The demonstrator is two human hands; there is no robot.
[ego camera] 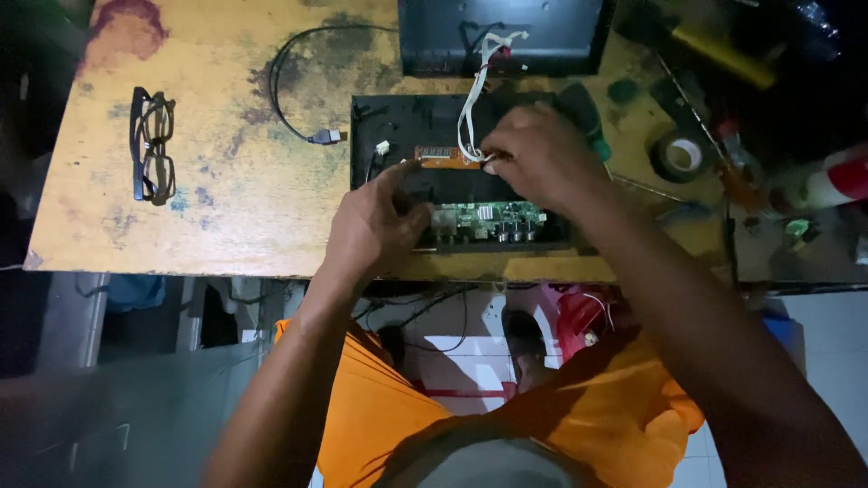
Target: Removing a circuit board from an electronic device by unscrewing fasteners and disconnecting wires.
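Note:
An opened black device case (pixel 398 122) lies on the worn yellow table (pixel 226 208). Inside it sit a green circuit board (pixel 488 217) and a small orange board (pixel 445 157). A white ribbon of wires (pixel 475 90) runs from the orange board up to a second black case half (pixel 502 36). My right hand (pixel 538 154) pinches the wire connector at the orange board's right end. My left hand (pixel 375 221) rests on the case's near left side, its forefinger touching the orange board's left end.
Folded black spectacles (pixel 151 145) lie at the table's left. A black cable with a plug (pixel 298 90) loops beside the case. A roll of black tape (pixel 683 155), a yellow-handled tool (pixel 723 54) and a red-and-white can (pixel 836 181) crowd the right side.

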